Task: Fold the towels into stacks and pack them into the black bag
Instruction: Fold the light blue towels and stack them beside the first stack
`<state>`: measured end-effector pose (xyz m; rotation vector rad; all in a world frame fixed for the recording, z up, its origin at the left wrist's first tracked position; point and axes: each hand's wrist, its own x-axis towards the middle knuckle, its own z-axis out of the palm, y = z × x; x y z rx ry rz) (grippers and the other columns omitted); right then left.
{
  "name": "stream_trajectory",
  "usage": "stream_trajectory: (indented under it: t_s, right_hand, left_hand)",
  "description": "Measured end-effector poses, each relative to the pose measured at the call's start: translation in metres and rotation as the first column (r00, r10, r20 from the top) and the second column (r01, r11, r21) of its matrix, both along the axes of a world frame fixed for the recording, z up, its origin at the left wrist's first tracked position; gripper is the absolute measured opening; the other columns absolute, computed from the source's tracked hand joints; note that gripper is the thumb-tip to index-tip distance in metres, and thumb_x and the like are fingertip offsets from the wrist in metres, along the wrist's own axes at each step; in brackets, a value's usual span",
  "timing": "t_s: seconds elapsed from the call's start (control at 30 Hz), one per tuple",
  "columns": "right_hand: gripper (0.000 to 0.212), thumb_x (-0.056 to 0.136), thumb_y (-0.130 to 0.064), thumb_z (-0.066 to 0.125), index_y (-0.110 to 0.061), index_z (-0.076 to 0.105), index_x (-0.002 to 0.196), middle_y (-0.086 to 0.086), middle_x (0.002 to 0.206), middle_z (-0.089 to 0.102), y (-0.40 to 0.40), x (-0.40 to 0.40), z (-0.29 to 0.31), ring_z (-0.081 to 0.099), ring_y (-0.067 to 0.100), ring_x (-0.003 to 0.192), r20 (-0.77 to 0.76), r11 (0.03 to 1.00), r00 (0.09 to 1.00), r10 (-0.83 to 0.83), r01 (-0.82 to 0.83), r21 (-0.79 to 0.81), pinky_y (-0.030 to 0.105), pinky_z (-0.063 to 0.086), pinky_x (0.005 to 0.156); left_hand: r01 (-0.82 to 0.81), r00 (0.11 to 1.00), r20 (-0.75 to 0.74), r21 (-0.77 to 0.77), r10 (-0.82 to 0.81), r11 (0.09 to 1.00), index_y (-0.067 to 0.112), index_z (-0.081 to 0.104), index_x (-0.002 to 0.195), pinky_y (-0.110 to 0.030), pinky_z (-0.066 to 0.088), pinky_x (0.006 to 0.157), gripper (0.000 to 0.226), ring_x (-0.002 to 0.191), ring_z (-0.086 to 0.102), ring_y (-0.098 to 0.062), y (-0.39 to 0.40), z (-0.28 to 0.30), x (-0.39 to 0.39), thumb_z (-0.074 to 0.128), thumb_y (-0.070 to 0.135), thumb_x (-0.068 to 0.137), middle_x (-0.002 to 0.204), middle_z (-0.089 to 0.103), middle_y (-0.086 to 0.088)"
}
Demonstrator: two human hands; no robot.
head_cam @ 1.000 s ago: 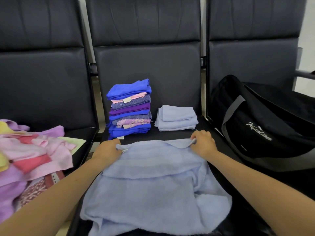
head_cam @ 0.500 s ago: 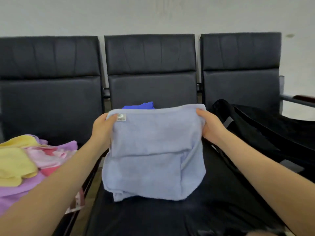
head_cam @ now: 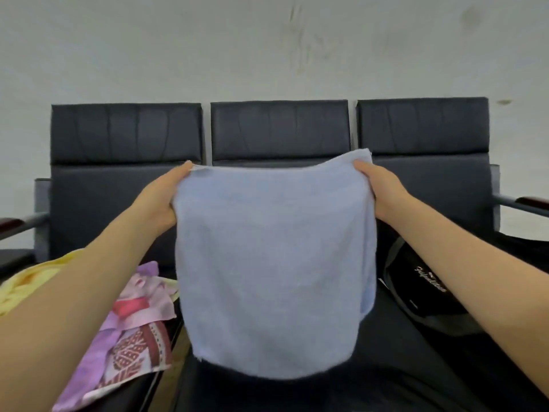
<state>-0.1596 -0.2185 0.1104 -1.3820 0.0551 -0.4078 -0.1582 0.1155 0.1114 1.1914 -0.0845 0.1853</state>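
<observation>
Lifted higher than half a second ago, off the middle black padded seat (head_cam: 386,367), and hung flat with the small tag out of view: the pale blue terry towel (head_cam: 273,263). Pinched at its top corners by left hand (head_cam: 162,200) and right hand (head_cam: 381,190). Showed white script, unreadable, on the black duffel bag (head_cam: 427,286) at right; lay heaped at left, the pink, purple and yellow towels (head_cam: 133,316).

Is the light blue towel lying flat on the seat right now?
No: the left hand and right hand hold the light blue towel up by its top corners.
</observation>
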Motion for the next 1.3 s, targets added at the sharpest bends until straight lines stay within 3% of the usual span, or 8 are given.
stream_trajectory:
  t_s: [0.27, 0.37, 0.47, 0.53, 0.77, 0.97, 1.17, 1.3]
  right_hand:
    - [0.03, 0.092, -0.017, 0.06, -0.004, 0.056, 0.118, 0.01, 0.111, 0.064, -0.024, 0.047, -0.074, 0.063, 0.026, 0.096, -0.313, 0.989, 0.95, -0.026, -0.022, -0.148, 0.037, 0.054, 0.077]
    - [0.028, 0.091, -0.014, 0.058, -0.003, 0.055, 0.117, 0.013, 0.113, 0.061, -0.031, 0.07, -0.132, 0.06, 0.03, 0.102, -0.473, 0.943, 0.872, -0.126, -0.043, -0.33, 0.043, 0.053, 0.088]
    - [0.007, 0.091, -0.012, 0.057, -0.006, 0.056, 0.089, 0.009, 0.085, 0.056, -0.029, 0.087, -0.188, 0.055, 0.022, 0.076, -0.517, 0.84, 0.826, -0.224, -0.106, -0.533, 0.027, 0.045, 0.064]
    - [0.021, 0.091, -0.016, 0.06, -0.012, 0.052, 0.072, 0.002, 0.073, 0.051, -0.029, 0.101, -0.215, 0.048, 0.015, 0.064, -0.505, 0.76, 0.819, -0.272, -0.139, -0.635, 0.021, 0.036, 0.053]
    - [0.024, 0.092, -0.022, 0.055, -0.012, 0.057, 0.071, 0.008, 0.08, 0.06, -0.029, 0.147, -0.254, 0.057, 0.025, 0.081, -0.379, 0.648, 0.864, -0.33, -0.084, -0.757, 0.026, 0.038, 0.065]
    - [0.033, 0.086, -0.019, 0.054, -0.019, 0.033, 0.06, 0.011, 0.088, 0.042, -0.025, 0.133, -0.249, 0.042, 0.023, 0.075, -0.323, 0.635, 0.881, -0.345, -0.034, -0.772, 0.026, 0.023, 0.048]
    - [0.02, 0.09, -0.011, 0.052, -0.009, 0.056, 0.07, 0.005, 0.07, 0.053, -0.034, 0.078, -0.223, 0.052, 0.023, 0.076, -0.386, 0.697, 0.87, -0.308, -0.07, -0.714, 0.031, 0.042, 0.066]
    - [0.013, 0.089, -0.009, 0.06, -0.001, 0.066, 0.08, 0.006, 0.068, 0.059, -0.026, 0.029, -0.219, 0.052, 0.015, 0.059, -0.489, 0.757, 0.85, -0.195, -0.187, -0.626, 0.024, 0.045, 0.06]
  left_hand:
    - [0.034, 0.99, -0.14, 0.431, 0.029, 0.902, 0.004, 0.065, 0.106, -0.029, 0.052, 0.074, 0.018, 0.093, 0.063, -0.022, 0.008, -0.055, 0.062, 0.058, 0.015, 0.093, 0.111, 0.067, -0.014]
    - [0.012, 0.987, -0.102, 0.812, 0.121, 0.584, 0.005, 0.065, 0.087, -0.03, 0.043, 0.066, 0.012, 0.083, 0.055, -0.024, 0.003, -0.117, 0.096, 0.058, 0.013, 0.092, 0.097, 0.061, -0.015]
    - [0.03, 0.991, -0.043, 0.994, 0.127, 0.101, 0.005, 0.067, 0.1, -0.031, 0.045, 0.079, 0.02, 0.096, 0.059, -0.03, -0.001, -0.177, 0.122, 0.054, 0.018, 0.093, 0.105, 0.064, -0.015]
    - [0.006, 0.989, 0.002, 0.999, 0.145, -0.052, 0.012, 0.066, 0.099, -0.035, 0.046, 0.09, 0.018, 0.107, 0.058, -0.03, 0.0, -0.207, 0.138, 0.051, 0.022, 0.093, 0.115, 0.064, -0.012]
    - [-0.029, 0.94, 0.028, 1.0, 0.34, 0.0, 0.011, 0.056, 0.118, -0.04, 0.044, 0.094, 0.032, 0.114, 0.054, -0.035, -0.003, -0.251, 0.17, 0.052, 0.024, 0.089, 0.124, 0.059, -0.014]
    - [-0.144, 0.896, 0.157, 0.988, 0.416, -0.064, 0.005, 0.042, 0.136, -0.051, 0.037, 0.096, 0.043, 0.123, 0.038, -0.042, -0.019, -0.248, 0.151, 0.046, 0.014, 0.094, 0.134, 0.041, -0.024]
    - [-0.31, 0.94, 0.295, 0.948, 0.171, 0.07, 0.01, 0.044, 0.137, -0.047, 0.04, 0.095, 0.046, 0.122, 0.039, -0.034, -0.064, -0.222, 0.097, 0.05, 0.018, 0.092, 0.129, 0.047, -0.017]
    - [-0.165, 0.974, 0.194, 0.96, -0.115, 0.225, 0.017, 0.063, 0.118, -0.033, 0.04, 0.093, 0.028, 0.107, 0.052, -0.023, -0.093, -0.225, 0.036, 0.052, 0.016, 0.092, 0.111, 0.058, -0.005]
